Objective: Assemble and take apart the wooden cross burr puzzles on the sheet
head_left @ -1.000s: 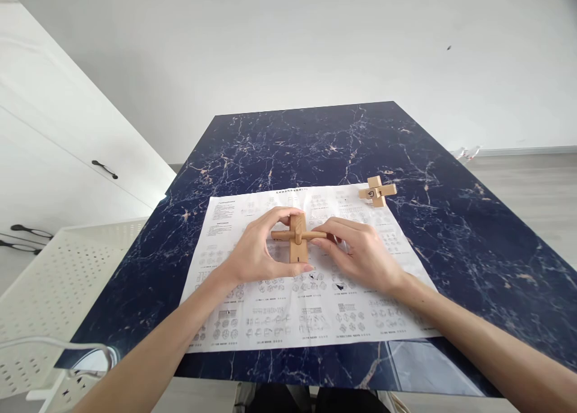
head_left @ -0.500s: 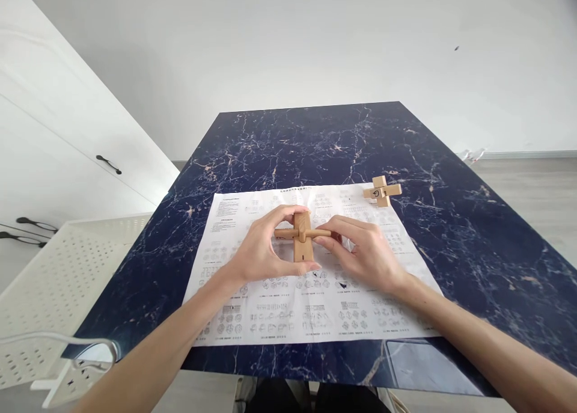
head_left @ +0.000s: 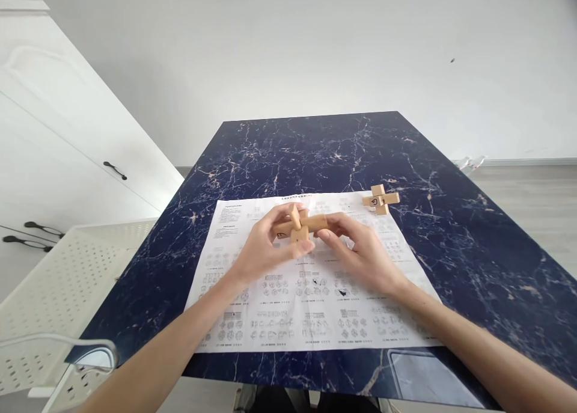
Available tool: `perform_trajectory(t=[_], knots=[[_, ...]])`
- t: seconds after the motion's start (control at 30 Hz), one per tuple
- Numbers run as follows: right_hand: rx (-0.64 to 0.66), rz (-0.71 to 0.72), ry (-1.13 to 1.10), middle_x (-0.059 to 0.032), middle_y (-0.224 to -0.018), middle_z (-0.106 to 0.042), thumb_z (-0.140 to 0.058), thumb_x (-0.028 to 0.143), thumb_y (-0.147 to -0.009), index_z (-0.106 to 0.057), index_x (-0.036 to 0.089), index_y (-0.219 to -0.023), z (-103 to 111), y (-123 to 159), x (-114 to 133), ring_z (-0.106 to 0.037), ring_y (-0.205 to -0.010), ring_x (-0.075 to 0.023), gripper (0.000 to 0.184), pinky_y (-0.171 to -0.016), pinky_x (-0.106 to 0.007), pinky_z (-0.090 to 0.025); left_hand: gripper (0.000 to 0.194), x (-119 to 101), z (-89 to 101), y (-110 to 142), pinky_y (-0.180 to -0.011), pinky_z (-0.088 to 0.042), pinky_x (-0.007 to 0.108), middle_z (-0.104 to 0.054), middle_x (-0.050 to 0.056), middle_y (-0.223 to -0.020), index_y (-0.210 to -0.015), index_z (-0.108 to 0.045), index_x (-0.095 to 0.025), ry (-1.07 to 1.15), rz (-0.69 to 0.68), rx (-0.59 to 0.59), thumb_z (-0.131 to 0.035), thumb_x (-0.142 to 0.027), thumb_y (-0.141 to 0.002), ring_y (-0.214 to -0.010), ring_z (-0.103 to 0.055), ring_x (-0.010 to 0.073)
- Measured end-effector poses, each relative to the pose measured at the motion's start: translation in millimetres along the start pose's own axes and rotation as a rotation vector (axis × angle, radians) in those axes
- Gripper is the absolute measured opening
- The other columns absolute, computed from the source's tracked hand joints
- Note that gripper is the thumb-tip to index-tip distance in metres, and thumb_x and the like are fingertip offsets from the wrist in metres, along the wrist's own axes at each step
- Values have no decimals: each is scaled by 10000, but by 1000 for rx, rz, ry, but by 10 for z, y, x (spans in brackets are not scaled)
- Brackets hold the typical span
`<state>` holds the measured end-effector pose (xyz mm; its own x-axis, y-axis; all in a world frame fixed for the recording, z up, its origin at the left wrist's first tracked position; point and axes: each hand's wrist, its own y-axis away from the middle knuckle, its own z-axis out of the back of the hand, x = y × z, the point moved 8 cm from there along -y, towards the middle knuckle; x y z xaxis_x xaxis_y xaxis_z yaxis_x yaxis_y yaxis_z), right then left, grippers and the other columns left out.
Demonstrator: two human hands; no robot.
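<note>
Over the middle of the printed sheet [head_left: 279,332] is a wooden interlocking puzzle [head_left: 312,223], made of crossed light-brown pieces. My left hand [head_left: 256,247] is closed around its left side, thumb at the front and fingers behind. One arm of the puzzle points right, into the fingers of my right hand [head_left: 365,253], which pinch at its end. A dark mark shows on the arm at the left. Farther right, a second wooden cross-shaped puzzle [head_left: 381,200] with a black mark lies at the sheet's upper right corner.
The sheet carries rows of small diagrams and lies on a dark blue marble-patterned table [head_left: 297,154]. A glassy dark rectangle [head_left: 433,374] sits at the front edge. To the left are a white perforated basket [head_left: 58,305], a pale cable [head_left: 54,339] and a white cabinet [head_left: 67,112].
The held puzzle has been turned: its wide flat piece faced up before, and now a piece sticks up at an angle and a marked face shows. The view has tilted slightly upward.
</note>
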<state>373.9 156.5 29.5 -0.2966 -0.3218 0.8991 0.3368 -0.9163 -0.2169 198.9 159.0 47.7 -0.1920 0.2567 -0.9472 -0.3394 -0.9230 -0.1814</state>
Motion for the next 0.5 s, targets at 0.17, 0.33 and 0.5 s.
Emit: perform_trajectory(t=[0.17, 0.33, 0.5], knots=[[236, -121, -266, -66, -962, -724, -590, 540, -1075, -650, 197, -1081, -223, -1, 19, -601, -761, -168, 348, -667, -326, -472, 536, 58, 22, -18, -970, -629, 455, -697, 115, -1356, -1301, -647, -258, 125, 17, -36, -709, -658, -951, -1202, -709, 316], [341, -251, -687, -4, -822, -652, -648, 559, -1051, -633, 198, -975, -293, 27, -26, -477, -588, -100, 370, -527, -269, -353, 658, -4, -32, 2, -1067, -589, 486, -649, 100, -1445, -1431, -586, -317, 201, -35, 75, -831, -591, -885, -1299, -662, 325], [365, -310, -830, 22, -735, -602, -734, 542, -1006, -640, 194, -908, -307, 49, -68, -458, -567, -94, 374, -507, -253, -323, 701, -9, -45, 28, -1104, -556, 528, -603, 89, -1532, -1464, -575, -358, 192, -27, 121, -874, -545, -858, -1369, -623, 362]])
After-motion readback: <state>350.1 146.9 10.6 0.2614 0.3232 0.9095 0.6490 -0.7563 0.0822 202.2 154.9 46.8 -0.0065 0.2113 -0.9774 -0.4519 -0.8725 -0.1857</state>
